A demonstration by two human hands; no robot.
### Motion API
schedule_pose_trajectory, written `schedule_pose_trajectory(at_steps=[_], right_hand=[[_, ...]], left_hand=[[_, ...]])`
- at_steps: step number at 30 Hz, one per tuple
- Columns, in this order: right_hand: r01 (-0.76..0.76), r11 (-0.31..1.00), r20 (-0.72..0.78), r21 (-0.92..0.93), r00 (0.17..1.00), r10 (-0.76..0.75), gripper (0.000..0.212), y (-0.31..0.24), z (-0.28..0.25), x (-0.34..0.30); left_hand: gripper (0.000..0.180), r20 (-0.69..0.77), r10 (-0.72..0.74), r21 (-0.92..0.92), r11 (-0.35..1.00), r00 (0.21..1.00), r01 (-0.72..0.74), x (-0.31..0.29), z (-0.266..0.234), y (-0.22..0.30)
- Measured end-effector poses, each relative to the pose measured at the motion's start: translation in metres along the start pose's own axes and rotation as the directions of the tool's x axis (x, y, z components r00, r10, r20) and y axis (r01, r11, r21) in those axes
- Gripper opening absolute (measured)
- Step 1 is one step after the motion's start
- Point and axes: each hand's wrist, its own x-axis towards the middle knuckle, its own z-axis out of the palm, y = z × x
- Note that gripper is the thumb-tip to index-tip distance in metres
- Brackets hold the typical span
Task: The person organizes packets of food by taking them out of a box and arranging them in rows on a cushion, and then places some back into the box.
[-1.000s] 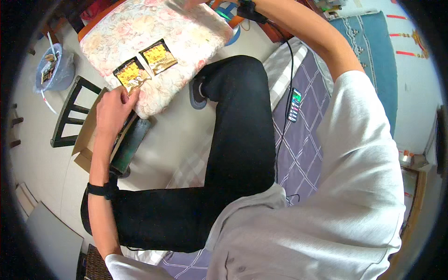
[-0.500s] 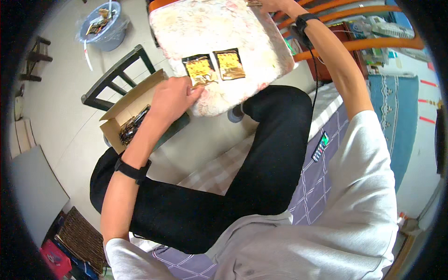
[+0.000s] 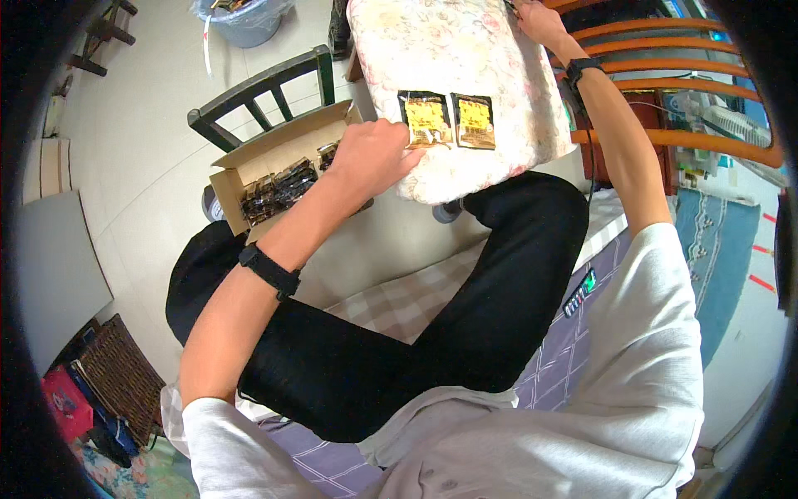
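Two flat, shiny packets, black and gold with yellow fronts, lie side by side on a flower-patterned padded cloth surface. The left packet (image 3: 427, 121) has my left hand (image 3: 374, 156) at its lower left corner, fingers curled and thumb and fingertips pinched there. A narrow gap parts it from the right packet (image 3: 475, 122), which no hand touches. At the far right edge of the cloth surface (image 3: 490, 175) is my right hand (image 3: 542, 25). Its fingers are bent around a small dark thing at the picture's upper edge, too cut off to name.
Left of the cloth surface, an open cardboard box (image 3: 232, 200) holds several dark shiny packets (image 3: 281, 188), partly behind my left forearm. Behind it stands a dark green chair (image 3: 264, 86). A blue lined bin (image 3: 251, 27) is farther off. Orange wooden slats (image 3: 657, 65) rise at right; a remote (image 3: 579, 293) lies beside my leg.
The whole view has shifted, so the packets and box sit farther right. My left hand stays at the left packet's corner. More of the box's contents shows now.
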Motion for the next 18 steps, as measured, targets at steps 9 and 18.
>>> schedule_pose_trajectory(at_steps=[9,18], right_hand=[[0.193,0.961,-0.122,-0.198,0.968,-0.219,0.024,-0.002,-0.055,-0.07],[0.257,0.962,-0.139,0.094,0.96,-0.243,0.023,-0.079,-0.147,-0.236]], left_hand=[[0.044,0.1,0.012,0.067,0.998,0.995,-0.019,0.004,0.0,0.005],[0.033,0.091,0.006,0.13,0.991,0.996,-0.018,-0.002,-0.018,0.004]])
